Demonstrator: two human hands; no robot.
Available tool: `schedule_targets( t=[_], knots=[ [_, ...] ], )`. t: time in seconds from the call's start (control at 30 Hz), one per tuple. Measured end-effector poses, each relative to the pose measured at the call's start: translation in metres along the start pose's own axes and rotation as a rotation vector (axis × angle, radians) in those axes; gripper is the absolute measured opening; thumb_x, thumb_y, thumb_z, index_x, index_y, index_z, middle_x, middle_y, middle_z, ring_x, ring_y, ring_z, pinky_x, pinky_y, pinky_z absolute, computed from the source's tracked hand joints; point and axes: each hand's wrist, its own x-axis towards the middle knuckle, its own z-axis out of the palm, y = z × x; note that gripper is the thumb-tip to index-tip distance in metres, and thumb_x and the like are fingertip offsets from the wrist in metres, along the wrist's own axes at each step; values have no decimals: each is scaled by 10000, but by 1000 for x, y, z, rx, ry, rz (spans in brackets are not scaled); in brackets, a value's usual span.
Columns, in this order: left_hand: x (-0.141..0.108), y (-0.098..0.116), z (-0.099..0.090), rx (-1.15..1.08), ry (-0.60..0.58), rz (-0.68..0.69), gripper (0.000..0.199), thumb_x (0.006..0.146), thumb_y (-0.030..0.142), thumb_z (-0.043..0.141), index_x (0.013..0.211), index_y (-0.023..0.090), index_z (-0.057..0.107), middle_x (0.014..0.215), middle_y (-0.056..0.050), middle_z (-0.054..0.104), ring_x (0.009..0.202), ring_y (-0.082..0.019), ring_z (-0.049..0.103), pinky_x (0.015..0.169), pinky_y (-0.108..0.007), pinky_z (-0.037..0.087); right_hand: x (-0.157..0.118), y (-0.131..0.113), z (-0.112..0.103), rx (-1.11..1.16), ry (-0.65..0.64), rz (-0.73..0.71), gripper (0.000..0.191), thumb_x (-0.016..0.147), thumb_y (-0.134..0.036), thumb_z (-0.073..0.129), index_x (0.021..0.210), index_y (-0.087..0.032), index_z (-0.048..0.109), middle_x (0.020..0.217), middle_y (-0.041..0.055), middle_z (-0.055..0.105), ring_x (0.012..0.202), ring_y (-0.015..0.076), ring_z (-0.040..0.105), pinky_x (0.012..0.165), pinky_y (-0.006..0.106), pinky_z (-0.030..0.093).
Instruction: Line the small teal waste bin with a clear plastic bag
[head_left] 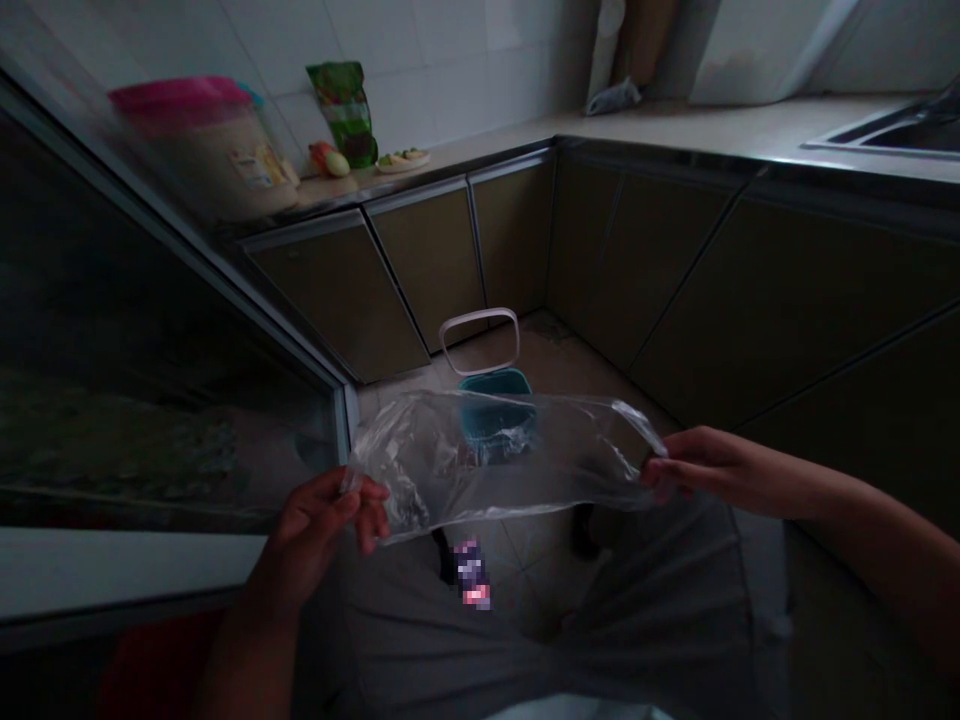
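Observation:
A clear plastic bag point(427, 470) is stretched out sideways between my two hands. My left hand point(330, 515) pinches its left end, fingers curled round the film. At the opposite end my right hand point(690, 460) grips the bag's edge between thumb and fingers. Behind and below the film stands a teal bin point(510, 382) on the floor, partly seen through the plastic. Its pale rim ring point(480, 313) is tipped up at the back, above the bin's far side.
Cabinets point(420, 250) line the corner under a counter point(517, 138). On it are a pink-lidded tub point(202, 150), a green pouch point(345, 115), a plate point(405, 163) with food and a sink point(900, 135). A window frame point(300, 335) borders the left. A blurred-out item point(471, 572) appears between my legs.

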Motion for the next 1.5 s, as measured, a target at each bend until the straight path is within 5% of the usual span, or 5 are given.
schedule_targets(
  t=[0.2,0.53,0.83,1.1,1.5],
  knots=[
    [-3,-7,-8,-55,-39,-48,292,896,485,715,910,200,775,473,-9,624,533,-203,663,607,-314,536,-9,3,4,15,-25,14,657,832,-797,615,1053,-201,784,938,88,756,884,262,676,755,322,537],
    [36,-54,-12,56,6,-370,349,869,504,714,954,165,716,502,8,614,626,-197,680,694,-293,522,31,24,1,-54,14,77,722,804,-869,534,926,-182,720,857,79,721,718,186,602,625,274,465],
    [104,-100,-4,240,-183,-631,515,791,586,695,1088,166,686,576,-14,686,650,-236,718,688,-326,518,118,59,4,-184,-133,129,610,850,-767,526,763,-178,657,855,99,736,669,171,605,630,272,465],
    [153,-160,-7,395,-106,-778,518,758,538,659,1124,172,679,568,-15,678,657,-236,702,564,-265,385,195,63,2,-348,-87,257,352,956,-406,546,699,-170,595,820,91,704,651,152,611,623,261,455],
    [169,-197,-35,412,73,-884,527,750,524,687,1138,169,676,714,-49,736,676,-198,693,606,-274,446,240,71,-6,-632,-2,311,289,979,-327,551,814,-151,711,828,108,755,734,185,666,670,278,429]
  ],
)
